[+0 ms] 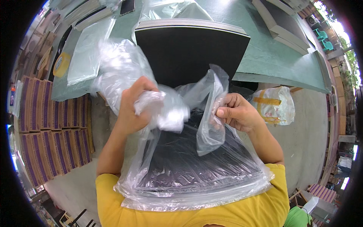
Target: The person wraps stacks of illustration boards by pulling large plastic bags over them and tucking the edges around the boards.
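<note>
My left hand (133, 108) is closed around a bunched-up clear plastic bag (123, 62), which is smeared by motion. With thumb and fingers, my right hand (239, 112) pinches a fold of clear plastic film (211, 130). Whether both pieces belong to one bag cannot be made out. Below my hands, against my body, lies a flat black panel (196, 162) wrapped in clear plastic, its loose edge spreading over my yellow shirt. Just beyond my hands, a stack of black boards (189, 51) with pale edges leans over the table's near edge.
The green table (272, 66) carries a pile of clear sheets (89, 49), a yellow tape roll (61, 64), a phone (127, 6) and more boards (285, 28). Brown cartons (53, 109) stand at left. A taped plastic bundle (274, 105) sits at right below the table edge.
</note>
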A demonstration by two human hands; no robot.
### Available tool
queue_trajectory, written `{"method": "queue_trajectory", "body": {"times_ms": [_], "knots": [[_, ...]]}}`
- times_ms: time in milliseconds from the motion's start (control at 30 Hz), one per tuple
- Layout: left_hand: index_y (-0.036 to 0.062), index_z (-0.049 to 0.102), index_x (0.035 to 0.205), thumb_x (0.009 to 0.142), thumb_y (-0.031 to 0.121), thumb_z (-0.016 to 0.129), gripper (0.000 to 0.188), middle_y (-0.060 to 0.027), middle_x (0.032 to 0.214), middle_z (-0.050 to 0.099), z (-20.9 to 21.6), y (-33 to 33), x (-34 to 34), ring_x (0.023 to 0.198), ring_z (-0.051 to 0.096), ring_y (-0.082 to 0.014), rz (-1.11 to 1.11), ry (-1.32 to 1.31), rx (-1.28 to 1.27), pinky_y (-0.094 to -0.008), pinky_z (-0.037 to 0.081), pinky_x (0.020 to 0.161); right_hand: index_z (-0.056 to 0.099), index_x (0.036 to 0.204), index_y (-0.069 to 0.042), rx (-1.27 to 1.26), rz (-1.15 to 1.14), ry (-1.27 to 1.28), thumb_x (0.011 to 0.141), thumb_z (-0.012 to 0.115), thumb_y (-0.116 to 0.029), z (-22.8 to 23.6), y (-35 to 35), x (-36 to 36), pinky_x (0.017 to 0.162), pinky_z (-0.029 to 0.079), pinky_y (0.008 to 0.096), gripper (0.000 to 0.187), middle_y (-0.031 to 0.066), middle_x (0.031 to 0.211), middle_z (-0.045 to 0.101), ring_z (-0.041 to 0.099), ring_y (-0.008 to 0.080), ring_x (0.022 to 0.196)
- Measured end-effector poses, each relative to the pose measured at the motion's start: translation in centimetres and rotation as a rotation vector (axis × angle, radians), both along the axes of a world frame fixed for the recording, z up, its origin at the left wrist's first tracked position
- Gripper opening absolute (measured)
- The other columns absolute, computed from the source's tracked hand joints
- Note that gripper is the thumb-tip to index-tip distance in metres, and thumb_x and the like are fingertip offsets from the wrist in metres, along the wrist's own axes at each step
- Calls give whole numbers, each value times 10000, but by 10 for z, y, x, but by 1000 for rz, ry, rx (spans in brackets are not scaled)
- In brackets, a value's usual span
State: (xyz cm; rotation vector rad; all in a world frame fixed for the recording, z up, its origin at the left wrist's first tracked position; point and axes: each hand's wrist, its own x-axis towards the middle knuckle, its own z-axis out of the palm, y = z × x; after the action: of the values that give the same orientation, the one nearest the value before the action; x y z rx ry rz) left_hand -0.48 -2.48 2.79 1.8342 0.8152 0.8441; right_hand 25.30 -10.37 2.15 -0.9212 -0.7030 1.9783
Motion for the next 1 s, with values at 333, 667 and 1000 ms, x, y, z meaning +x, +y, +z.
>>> {"method": "queue_trajectory", "body": {"times_ms": [333,667,1000], "knots": [[29,541,970,748,205,560,283,-157,813,583,-15,-12,65,739,582,-235,-601,571,130,-339,441,672,581,841,-1,211,-394,-39,757,618,-119,12,7,-9,556,460,216,149,64,722,602,563,100,612],[54,586,738,753,247,584,193,-38,636,553,16,8,41,594,524,-115,-194,109,-216,-286,411,551,588,789,-9,300,-256,-282,736,643,-98,0,20,-23,518,431,211,117,31,695,593,531,71,578],[22,615,813,741,122,573,130,-77,733,625,-27,8,-22,678,609,-141,257,-34,-311,-247,477,593,553,742,-48,154,-350,31,816,547,-313,-8,20,-15,474,442,234,275,7,647,563,538,101,532]]}}
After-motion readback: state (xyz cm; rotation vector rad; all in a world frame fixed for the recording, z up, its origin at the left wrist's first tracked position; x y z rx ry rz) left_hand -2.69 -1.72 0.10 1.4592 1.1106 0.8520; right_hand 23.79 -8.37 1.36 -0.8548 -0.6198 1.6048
